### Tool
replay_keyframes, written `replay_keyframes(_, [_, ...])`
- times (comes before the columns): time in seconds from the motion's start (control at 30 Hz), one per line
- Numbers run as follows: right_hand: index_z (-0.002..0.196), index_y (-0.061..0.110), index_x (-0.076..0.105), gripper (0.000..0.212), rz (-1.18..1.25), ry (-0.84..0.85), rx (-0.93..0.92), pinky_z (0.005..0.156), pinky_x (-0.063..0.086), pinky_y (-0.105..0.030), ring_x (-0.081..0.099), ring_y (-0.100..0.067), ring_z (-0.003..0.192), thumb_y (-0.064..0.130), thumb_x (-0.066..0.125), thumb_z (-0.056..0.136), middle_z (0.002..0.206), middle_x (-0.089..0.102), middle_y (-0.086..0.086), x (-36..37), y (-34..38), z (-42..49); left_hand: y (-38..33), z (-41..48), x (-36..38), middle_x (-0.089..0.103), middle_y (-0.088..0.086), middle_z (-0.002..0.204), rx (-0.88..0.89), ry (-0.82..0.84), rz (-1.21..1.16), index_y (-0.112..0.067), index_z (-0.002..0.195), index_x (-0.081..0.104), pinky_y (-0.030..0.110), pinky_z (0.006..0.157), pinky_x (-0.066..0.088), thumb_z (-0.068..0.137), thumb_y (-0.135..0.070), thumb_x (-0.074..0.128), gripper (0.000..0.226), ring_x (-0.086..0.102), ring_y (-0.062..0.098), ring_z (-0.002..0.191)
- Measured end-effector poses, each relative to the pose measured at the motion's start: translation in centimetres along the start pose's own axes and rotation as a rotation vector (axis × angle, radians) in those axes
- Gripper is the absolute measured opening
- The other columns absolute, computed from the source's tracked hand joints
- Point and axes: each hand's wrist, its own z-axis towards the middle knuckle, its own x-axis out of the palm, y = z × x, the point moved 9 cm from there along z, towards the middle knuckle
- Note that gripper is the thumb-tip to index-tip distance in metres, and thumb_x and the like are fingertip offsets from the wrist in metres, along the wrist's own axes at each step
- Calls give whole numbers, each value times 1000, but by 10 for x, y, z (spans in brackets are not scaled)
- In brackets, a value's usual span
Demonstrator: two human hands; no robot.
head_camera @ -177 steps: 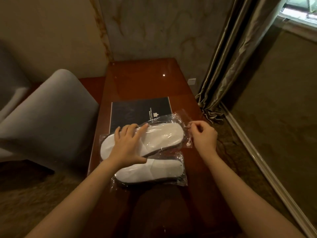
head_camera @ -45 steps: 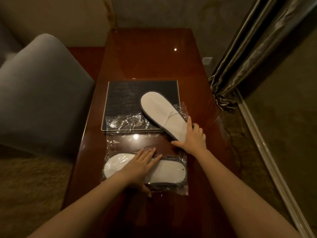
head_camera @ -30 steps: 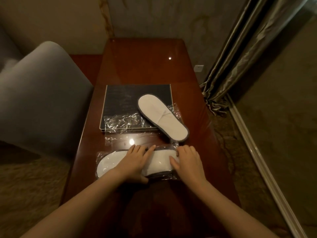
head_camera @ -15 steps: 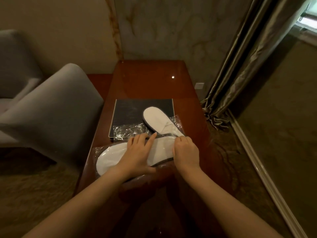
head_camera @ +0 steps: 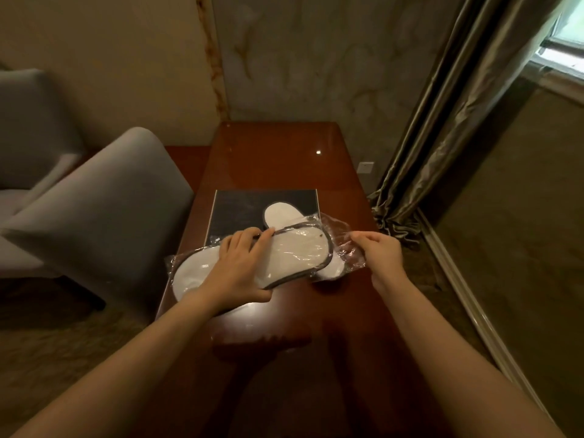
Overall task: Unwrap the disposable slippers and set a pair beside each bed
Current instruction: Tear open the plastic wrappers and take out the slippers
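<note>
A white slipper with dark trim, still in its clear plastic wrapper [head_camera: 300,254], is lifted a little above the brown table [head_camera: 284,159]. My left hand [head_camera: 240,273] grips it around the middle, thumb underneath. My right hand [head_camera: 379,254] pinches the wrapper's open end [head_camera: 344,248] at the right. Behind it an unwrapped white slipper [head_camera: 279,213] lies across a dark folder [head_camera: 240,207], partly hidden by the held one. An empty crumpled wrapper [head_camera: 218,240] peeks out at the folder's near edge.
A grey upholstered chair [head_camera: 94,210] stands close to the table's left side, with another grey seat [head_camera: 28,128] behind it. Heavy curtains [head_camera: 442,121] hang at the right above a carpeted floor. A wall socket [head_camera: 366,167] sits by the table's far right corner.
Both hands have lifted the wrapped slipper off the table. My right hand has moved from the slipper's end out to the right, now pulling on the wrapper's open end.
</note>
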Motion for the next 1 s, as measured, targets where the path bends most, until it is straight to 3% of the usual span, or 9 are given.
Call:
replay_keyframes(0.1, [98,-10,67,20,-8,77,48,40,48,-12,58,-2,41,6,58,89,63,68,-3,2,-6,-1,-3,-1,-2,34,7,135,16,-21,-19,-20,146,19,40,110,20,54,-53,67,109,26,23,123])
replay_keyframes(0.23, [98,5,62,24,-219,206,54,47,53,-19,63,-11,56,27,56,92,74,67,-4,12,-7,-11,3,-4,-6,34,7,134,-3,-35,-24,-19,146,20,40,109,22,54,-51,70,109,28,24,123])
replay_keyframes(0.4, [100,-11,63,22,-214,220,-1,41,49,-15,55,-12,50,7,55,92,66,64,-9,7,-4,-13,13,-4,-13,30,4,135,-47,-38,-65,-21,147,15,37,107,23,56,-51,72,111,25,21,122])
replay_keyframes(0.5, [106,-10,61,23,-232,255,46,50,53,-20,59,-16,60,7,55,91,74,65,-11,8,-11,-16,10,-4,-14,30,5,136,-18,-34,-34,-20,147,15,38,109,23,57,-52,70,111,26,21,123])
replay_keyframes(0.6, [108,9,61,24,-464,12,-276,77,55,-30,62,-14,84,16,62,86,94,63,1,-2,25,-17,10,-6,-14,30,5,137,2,-24,10,-21,148,13,39,110,22,59,-54,69,110,26,22,125])
replay_keyframes(0.63, [105,15,61,21,-503,-58,-463,77,54,-25,60,-9,84,17,63,84,93,59,7,0,49,-26,11,-7,-14,31,5,138,8,-26,22,-20,148,14,39,110,23,59,-55,69,110,27,22,125])
replay_keyframes(0.7, [99,21,61,16,-573,19,-704,69,49,-13,57,-3,79,19,64,84,88,57,12,20,75,-40,10,-8,-15,33,7,138,21,-28,35,-19,148,15,40,110,24,59,-55,68,110,29,24,125])
replay_keyframes(0.83, [112,18,60,30,-752,382,-486,65,44,-11,58,-6,82,36,60,88,94,60,9,64,54,-36,4,-10,-20,34,7,138,55,-50,37,-18,148,16,39,109,24,59,-57,67,109,29,24,126])
replay_keyframes(1.0, [102,13,64,15,-479,477,-382,46,45,-7,59,1,63,22,59,90,82,62,4,75,52,-33,4,-17,-26,29,4,141,66,-45,15,-21,149,11,35,110,21,62,-58,67,110,22,19,127])
